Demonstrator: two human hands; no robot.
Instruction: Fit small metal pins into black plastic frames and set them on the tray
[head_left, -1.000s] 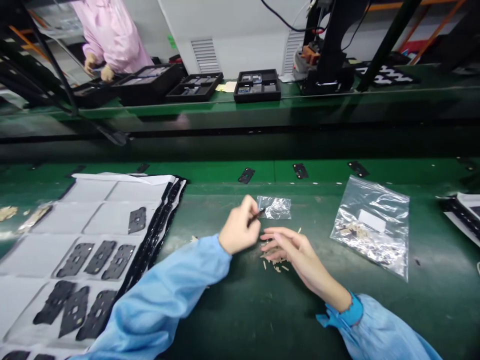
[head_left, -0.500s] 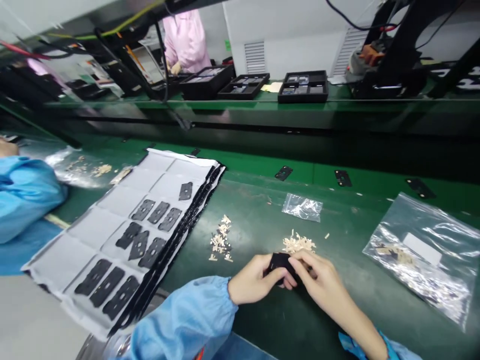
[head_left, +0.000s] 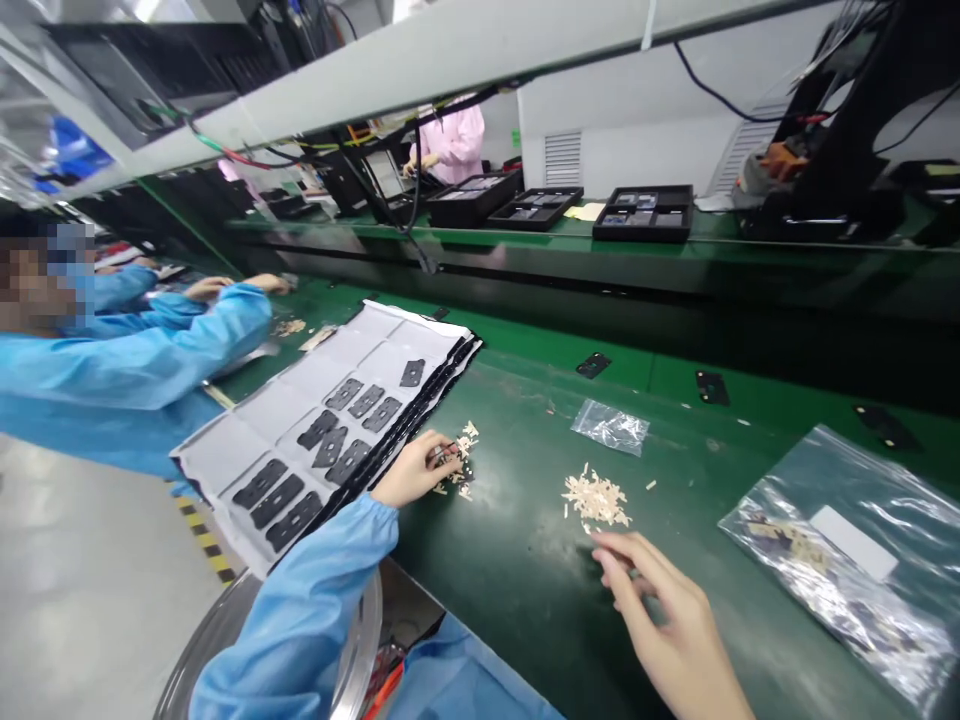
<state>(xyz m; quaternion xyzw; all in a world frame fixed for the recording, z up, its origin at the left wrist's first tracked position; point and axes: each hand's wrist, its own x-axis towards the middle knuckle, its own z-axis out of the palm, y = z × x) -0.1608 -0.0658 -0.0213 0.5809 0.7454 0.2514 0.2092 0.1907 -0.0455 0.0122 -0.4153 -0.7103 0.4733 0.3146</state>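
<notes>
green assembly-line bench [head_left: 517,570] across the whole view, with a second green bench [head_left: 465,232] beyond it at 12 o'clock. at 9 o'clock, a co-worker in a blue smock [head_left: 142,365], both arms out over the bench; far off at 12 o'clock, a co-worker in a pink smock [head_left: 450,145] beside black compartment trays [head_left: 641,213]. on the near bench: at 10 o'clock, a grey backing sheet [head_left: 382,365] carrying rows of black die-cut pads [head_left: 259,485]; at 4 o'clock, a clear zip bag [head_left: 817,590] with a white label [head_left: 853,542]; at 1 o'clock, a small clear bag [head_left: 609,427]. left hand [head_left: 412,470] just beside the sheet's edge, fingertips [head_left: 441,453] drawn together in a small scatter of beige pieces [head_left: 459,462] at the hand's 3 o'clock; any piece held too small to tell. right hand [head_left: 667,620] at lower right, fingers [head_left: 611,552] loose, released and empty, just below a larger heap of beige pieces [head_left: 596,498] at the hand's 11 o'clock.
</notes>
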